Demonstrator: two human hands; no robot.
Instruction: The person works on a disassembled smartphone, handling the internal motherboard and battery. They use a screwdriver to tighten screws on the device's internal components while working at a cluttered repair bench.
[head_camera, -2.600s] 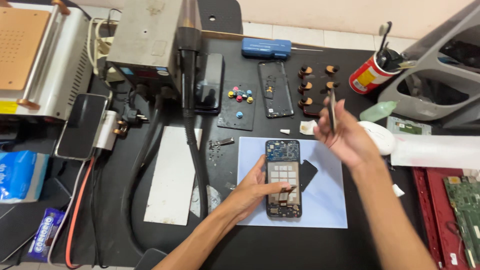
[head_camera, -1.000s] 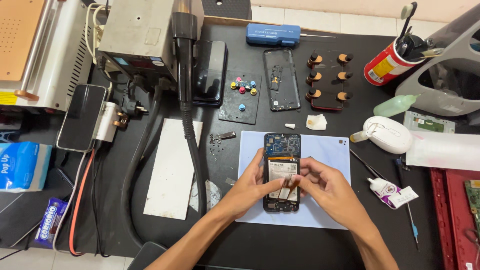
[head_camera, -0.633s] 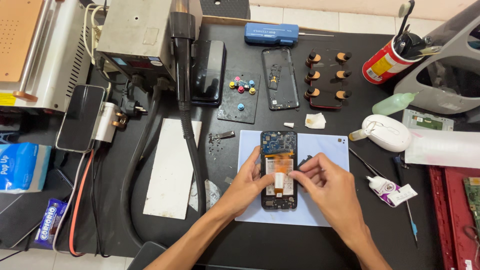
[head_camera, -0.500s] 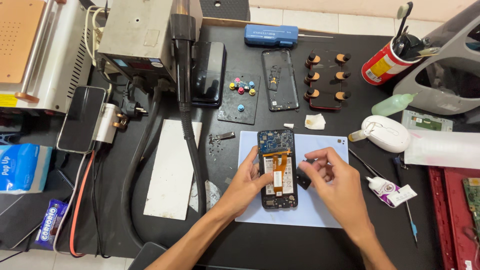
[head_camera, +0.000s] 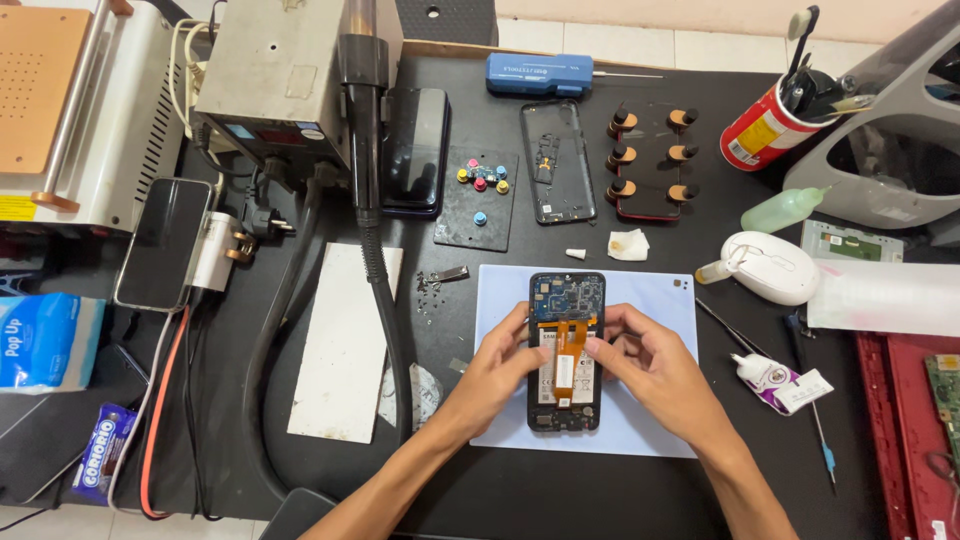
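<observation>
I see the opened phone (head_camera: 566, 350) lying back-up on a pale blue mat (head_camera: 655, 300) at the near centre of the black bench. Its rear cover is off: circuit board at the far end, battery and an orange flex cable (head_camera: 563, 345) down the middle.

Left hand (head_camera: 500, 368): cupped against the phone's left edge, fingers curled together and bearing on the frame, thumb on the upper edge. It steadies the unit.

Right hand (head_camera: 650, 365): on the phone's right side, thumb and forefinger drawn together at the flex cable near the board. I cannot tell whether they pinch the cable or merely press on it.

Step in hand, by my judgement: work at the flex connector. The next move calls for a light, square touch at the connector while the left hand keeps the frame from sliding on the mat.

Loose screws (head_camera: 432, 288) lie just left of the mat; tweezers (head_camera: 735, 330) lie to its right.
</observation>
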